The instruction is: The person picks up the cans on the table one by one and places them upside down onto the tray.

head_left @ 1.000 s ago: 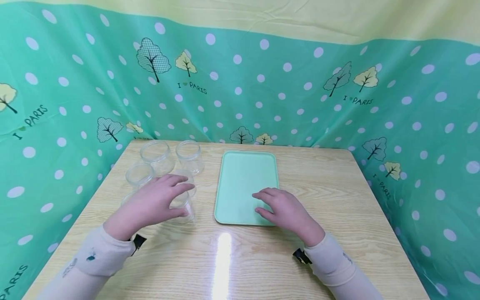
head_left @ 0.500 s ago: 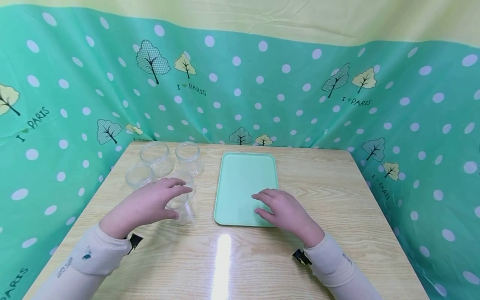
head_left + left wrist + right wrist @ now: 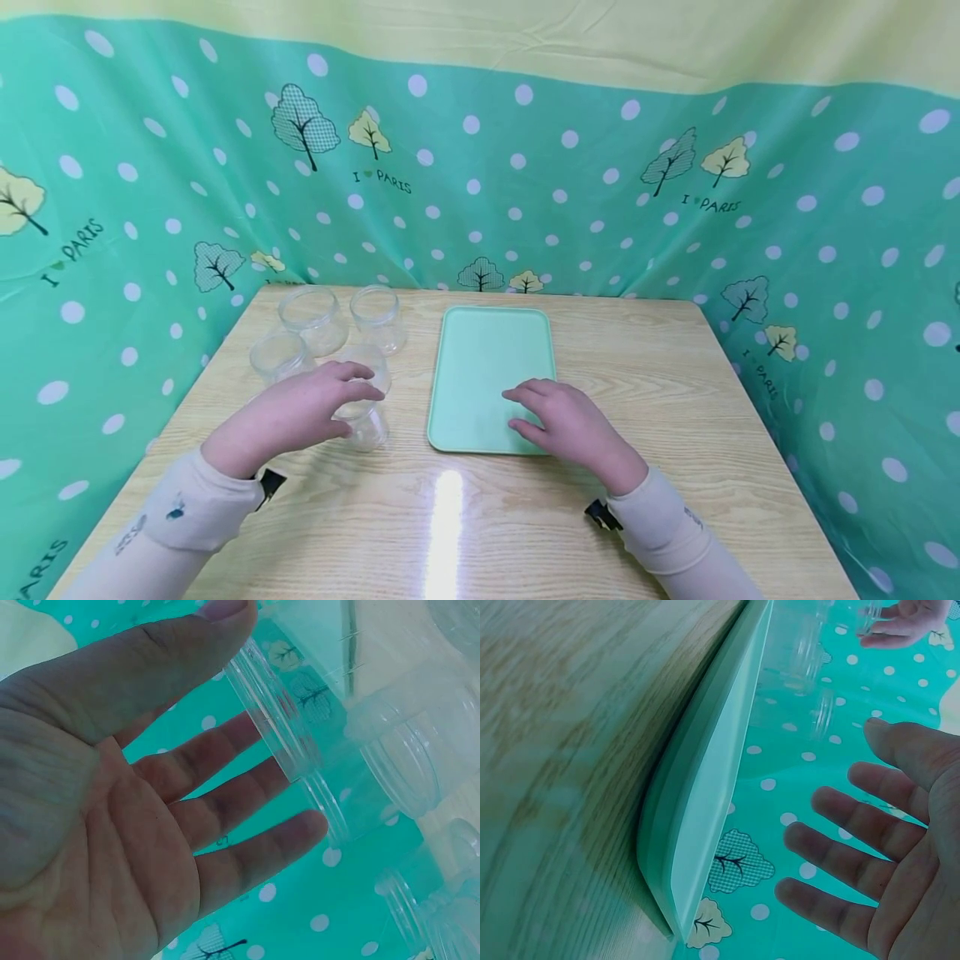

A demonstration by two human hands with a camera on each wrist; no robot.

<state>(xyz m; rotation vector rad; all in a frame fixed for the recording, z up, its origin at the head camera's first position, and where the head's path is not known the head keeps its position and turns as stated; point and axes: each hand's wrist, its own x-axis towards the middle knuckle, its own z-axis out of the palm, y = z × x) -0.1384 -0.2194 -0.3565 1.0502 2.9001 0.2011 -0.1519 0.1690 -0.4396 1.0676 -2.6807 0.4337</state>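
Fingers [image 3: 264,850] wide, your left hand [image 3: 288,418] has edged leftward by the near jar [image 3: 371,434] — no grip yet; your right hand [image 3: 574,422] stays spread.

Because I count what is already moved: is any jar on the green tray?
No, in the head view all visible jars stand on the table, left of the tray.

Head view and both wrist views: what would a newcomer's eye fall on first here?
Probably the green polka-dotted curtain, printed with trees, rising behind and on both sides of the wooden table. Next, perhaps, the pale green tray lying near the table's middle, the right hand over its near right corner. Then the cluster of clear containers left of it, with the left hand at the nearest ones.
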